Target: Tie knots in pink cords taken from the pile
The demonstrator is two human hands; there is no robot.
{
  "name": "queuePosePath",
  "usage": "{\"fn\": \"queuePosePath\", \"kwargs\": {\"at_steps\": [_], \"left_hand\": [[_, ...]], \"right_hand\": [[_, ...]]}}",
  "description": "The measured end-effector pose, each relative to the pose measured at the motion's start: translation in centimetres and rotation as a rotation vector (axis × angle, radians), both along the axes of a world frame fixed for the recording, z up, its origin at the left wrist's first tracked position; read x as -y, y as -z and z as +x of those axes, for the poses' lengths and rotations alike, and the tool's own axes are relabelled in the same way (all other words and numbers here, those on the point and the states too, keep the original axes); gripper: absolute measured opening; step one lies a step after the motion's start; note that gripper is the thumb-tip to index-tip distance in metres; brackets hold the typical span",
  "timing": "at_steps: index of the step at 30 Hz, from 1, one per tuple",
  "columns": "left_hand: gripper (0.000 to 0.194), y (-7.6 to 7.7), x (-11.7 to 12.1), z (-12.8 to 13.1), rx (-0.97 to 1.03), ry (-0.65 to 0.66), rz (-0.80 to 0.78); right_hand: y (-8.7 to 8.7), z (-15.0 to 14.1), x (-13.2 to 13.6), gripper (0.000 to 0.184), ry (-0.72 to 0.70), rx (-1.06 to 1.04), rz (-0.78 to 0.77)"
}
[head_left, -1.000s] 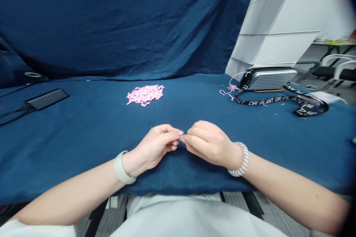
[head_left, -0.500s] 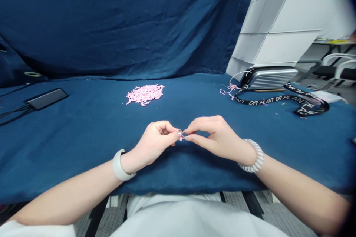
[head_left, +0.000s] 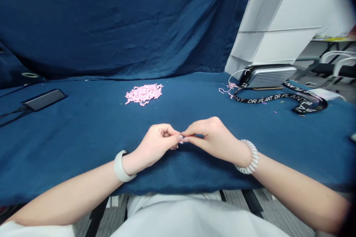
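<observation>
Above the front of the blue-covered table, my left hand (head_left: 157,144) and my right hand (head_left: 214,138) meet fingertip to fingertip. Both are closed in a pinch on a small pink piece (head_left: 182,140), mostly covered by the fingers, so its exact shape cannot be made out. Farther back and a little to the left lies a loose pile of small pink pieces (head_left: 144,93), apart from both hands. A pale band circles my left wrist, and a clear coiled band circles my right.
On the left lies a dark flat device (head_left: 44,99) with cables. At the back right stands a silver ribbed case (head_left: 272,76) beside a black lettered lanyard (head_left: 267,99) and a tangle of pink string (head_left: 229,88). A blue curtain (head_left: 125,22) hangs behind the table.
My right hand has shifted slightly left, its thumb and finger closer together against the left fingertips. The pink piece shows less than before. The view has moved slightly.
</observation>
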State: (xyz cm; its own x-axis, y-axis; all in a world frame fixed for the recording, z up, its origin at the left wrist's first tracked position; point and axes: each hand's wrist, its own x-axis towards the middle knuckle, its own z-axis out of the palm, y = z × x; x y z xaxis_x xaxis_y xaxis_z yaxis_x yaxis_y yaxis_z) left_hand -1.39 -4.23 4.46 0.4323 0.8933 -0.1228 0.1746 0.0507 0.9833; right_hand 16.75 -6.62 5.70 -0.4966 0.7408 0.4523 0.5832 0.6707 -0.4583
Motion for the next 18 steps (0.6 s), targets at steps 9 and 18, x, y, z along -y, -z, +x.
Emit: {"fn": "queuePosePath", "kwargs": {"at_steps": [9,18], "left_hand": [[0.018,0.23,-0.05,-0.04,-0.046,0.024,-0.089],[0.017,0.36,-0.1,0.05,-0.024,0.026,-0.123]], "right_hand": [[-0.1,-0.04,-0.01,0.016,-0.005,0.049,-0.034],[-0.17,0.0,0.02,0.016,-0.027,0.04,-0.064]]}}
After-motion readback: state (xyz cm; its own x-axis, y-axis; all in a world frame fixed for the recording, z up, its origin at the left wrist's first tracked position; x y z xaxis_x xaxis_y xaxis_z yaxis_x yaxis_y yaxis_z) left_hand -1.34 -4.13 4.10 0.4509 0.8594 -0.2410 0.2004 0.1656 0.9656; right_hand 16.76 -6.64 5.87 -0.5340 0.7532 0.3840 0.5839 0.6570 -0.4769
